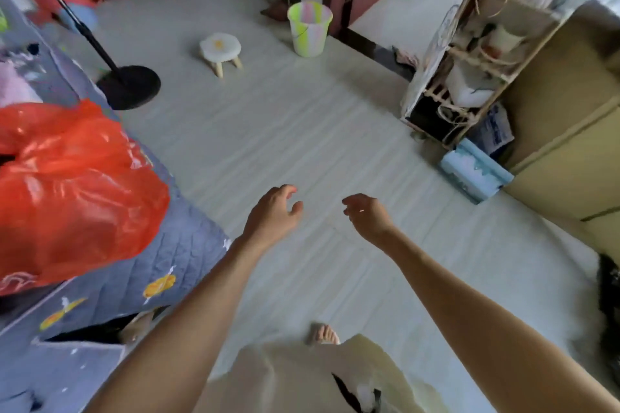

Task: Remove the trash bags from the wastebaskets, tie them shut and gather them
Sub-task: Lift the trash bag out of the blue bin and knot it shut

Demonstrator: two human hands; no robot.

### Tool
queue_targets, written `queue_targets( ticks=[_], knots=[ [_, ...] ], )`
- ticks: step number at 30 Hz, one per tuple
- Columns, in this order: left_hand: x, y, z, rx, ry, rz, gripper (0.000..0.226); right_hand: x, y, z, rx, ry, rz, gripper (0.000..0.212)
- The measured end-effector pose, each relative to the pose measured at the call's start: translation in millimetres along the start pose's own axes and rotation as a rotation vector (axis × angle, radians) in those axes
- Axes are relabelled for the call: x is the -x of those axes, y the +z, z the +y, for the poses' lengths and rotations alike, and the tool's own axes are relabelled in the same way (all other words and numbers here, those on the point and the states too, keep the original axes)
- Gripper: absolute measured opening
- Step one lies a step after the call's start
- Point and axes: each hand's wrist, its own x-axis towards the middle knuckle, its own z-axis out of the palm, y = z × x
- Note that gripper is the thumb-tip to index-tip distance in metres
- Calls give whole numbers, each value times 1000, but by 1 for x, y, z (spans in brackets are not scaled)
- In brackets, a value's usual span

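Trash bag [67,191] is lying on the bed [161,265] at left. Stand base [129,86] is sitting on the floor [285,144] just behind the bed. Stool [220,50] is standing farther back, wastebasket [309,28] to its right near the doorway. Shelf rack [469,70] is standing at right, cabinet [567,131] beside it. Both hands, left hand [273,216] and right hand [367,216], are hanging over the floor in front, apart and empty.

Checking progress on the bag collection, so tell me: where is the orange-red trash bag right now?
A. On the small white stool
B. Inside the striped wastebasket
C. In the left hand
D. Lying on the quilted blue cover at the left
D: the orange-red trash bag lies on the quilted blue cover, while the left hand and the right hand are both empty over the floor.
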Motion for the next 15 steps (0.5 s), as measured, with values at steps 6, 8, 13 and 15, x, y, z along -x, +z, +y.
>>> queue_targets(
  ticks=[6,8,13,15],
  knots=[
    [-171,-62,-2,31,-83,45,40,-175,-3,-97,33,-54,-91,32],
    [-234,-85,-9,36,-93,73,40,-239,3,-129,22,-79,-94,32],
    [-391,-161,-31,59,-145,84,39,-392,21,-231,47,-52,-123,31],
    [-451,-199,-38,61,-154,98,39,-453,26,-279,65,-92,-145,29]
  ],
)
